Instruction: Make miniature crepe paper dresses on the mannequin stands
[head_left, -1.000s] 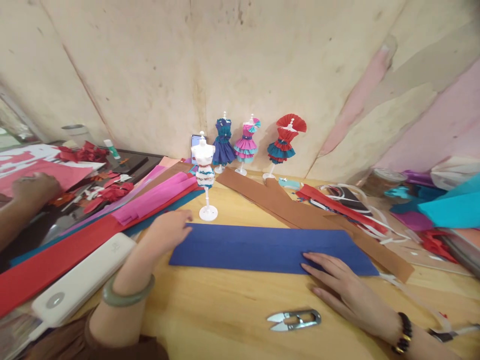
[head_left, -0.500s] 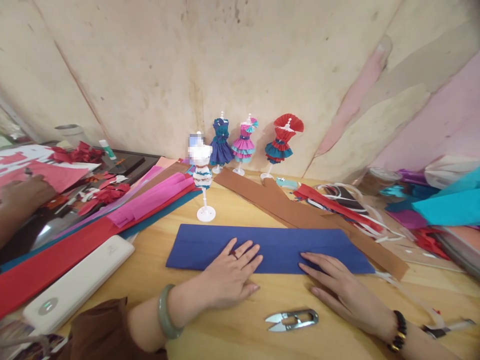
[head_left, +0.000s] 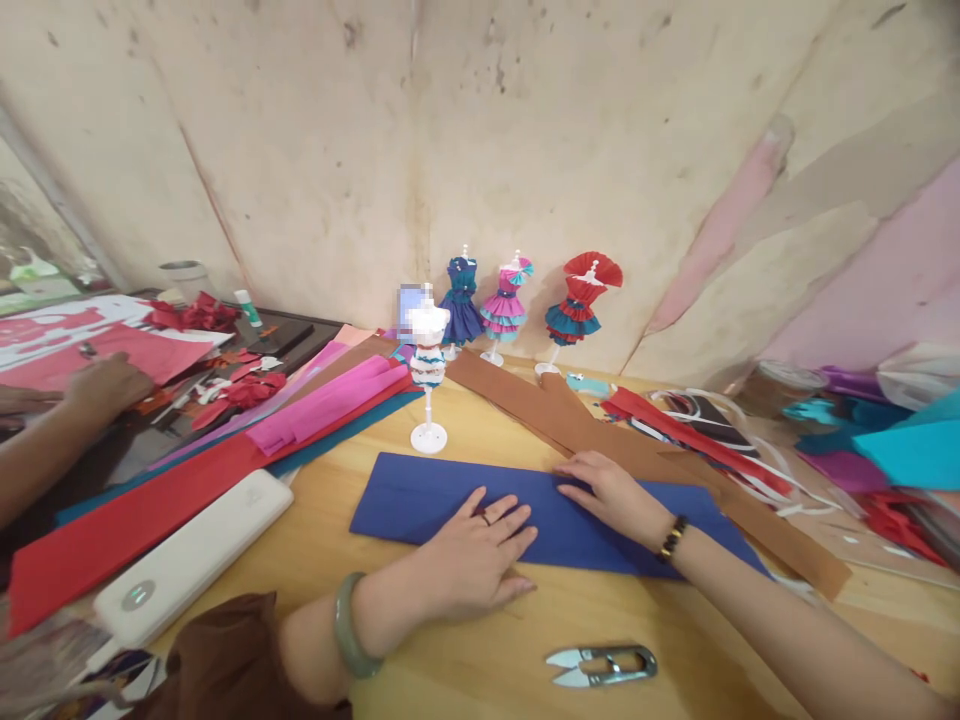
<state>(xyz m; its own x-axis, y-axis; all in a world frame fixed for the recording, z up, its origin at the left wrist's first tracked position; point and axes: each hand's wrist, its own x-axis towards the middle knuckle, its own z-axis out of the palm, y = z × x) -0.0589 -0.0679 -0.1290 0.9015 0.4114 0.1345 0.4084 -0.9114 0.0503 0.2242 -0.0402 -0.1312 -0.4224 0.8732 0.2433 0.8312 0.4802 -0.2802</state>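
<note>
A long folded strip of dark blue paper (head_left: 405, 495) lies flat on the wooden table (head_left: 465, 660). My left hand (head_left: 472, 555) rests on its near edge with the fingers spread flat. My right hand (head_left: 611, 495) lies further back on the strip's upper edge, fingers stretched out and pressing the paper. Neither hand holds anything. A small pair of metal thread snips (head_left: 600, 665) lies on the wood just in front of my hands.
A white mannequin stand (head_left: 428, 375) stands behind the blue strip; three dressed mannequins (head_left: 510, 300) line the wall. Brown strips (head_left: 570, 425) lie right, pink and red paper (head_left: 187, 470) and a white power bank (head_left: 187, 560) left. Another person's hand (head_left: 105, 385) works far left.
My left hand moved from the strip's left end to its middle and flattened. My right hand slid from the near right edge up to the strip's far edge. The view shifted slightly.
</note>
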